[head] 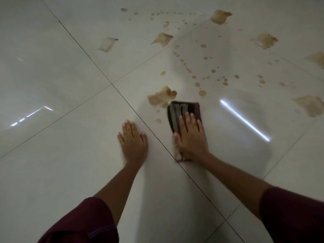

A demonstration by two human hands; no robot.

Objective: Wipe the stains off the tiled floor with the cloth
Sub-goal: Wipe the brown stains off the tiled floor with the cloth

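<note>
A folded dark striped cloth (182, 109) lies flat on the glossy white tiled floor (70, 155). My right hand (191, 137) presses down on it with the fingers spread, covering its near half. Just beyond the cloth's far left corner is a large brown stain (161, 98). A round brown drop (202, 92) sits just past the cloth's far right. My left hand (133, 139) rests flat on the bare tile to the left, across a dark grout line, holding nothing.
Several more brown patches (220, 16) and many small drops (213, 71) spread over the far tiles. A larger patch (310, 105) lies at the right. Bright light reflections (245, 120) streak the tile right of the cloth. Dark grout lines (84, 50) cross the floor.
</note>
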